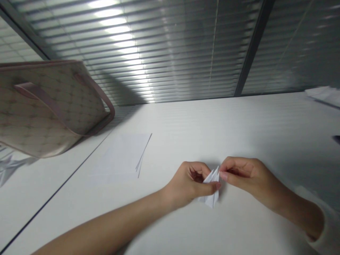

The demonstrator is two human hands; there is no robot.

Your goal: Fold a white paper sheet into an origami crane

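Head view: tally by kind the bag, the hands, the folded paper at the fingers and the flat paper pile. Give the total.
Bag: 1
Hands: 2, left hand and right hand
Folded paper: 1
Flat paper pile: 1, its sheets too close to count
Total: 5

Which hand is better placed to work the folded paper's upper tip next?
Probably the right hand: its fingers are already close by that tip, while the left hand grips the folded paper lower down.
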